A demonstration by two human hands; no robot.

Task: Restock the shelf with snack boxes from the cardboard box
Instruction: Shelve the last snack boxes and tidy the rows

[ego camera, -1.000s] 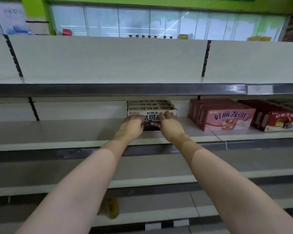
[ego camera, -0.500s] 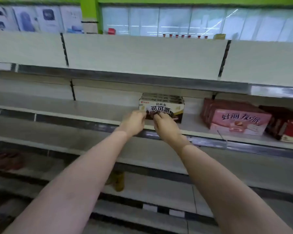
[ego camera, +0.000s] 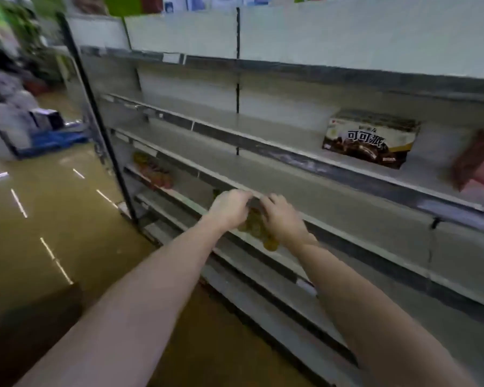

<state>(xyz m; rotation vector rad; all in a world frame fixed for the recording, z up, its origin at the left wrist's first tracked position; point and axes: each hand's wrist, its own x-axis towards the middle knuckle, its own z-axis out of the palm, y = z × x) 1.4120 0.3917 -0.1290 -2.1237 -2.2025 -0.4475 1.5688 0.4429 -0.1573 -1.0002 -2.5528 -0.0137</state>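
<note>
Snack boxes (ego camera: 370, 138) with chocolate-pie print sit stacked on a middle shelf (ego camera: 291, 155), up and to the right, well apart from both hands. The left hand (ego camera: 229, 209) and right hand (ego camera: 281, 219) hover close together in front of a lower shelf edge, fingers loosely curled and holding nothing. Between and behind them lies a blurred yellowish packet (ego camera: 259, 229). A pink box (ego camera: 479, 163) shows at the right edge, and blurred red packets (ego camera: 154, 173) sit on a lower shelf to the left.

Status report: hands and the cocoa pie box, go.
Left hand and right hand empty, fingers loosely curled, off the stock. Cocoa pie box standing on shelf. Nothing blocking.
</note>
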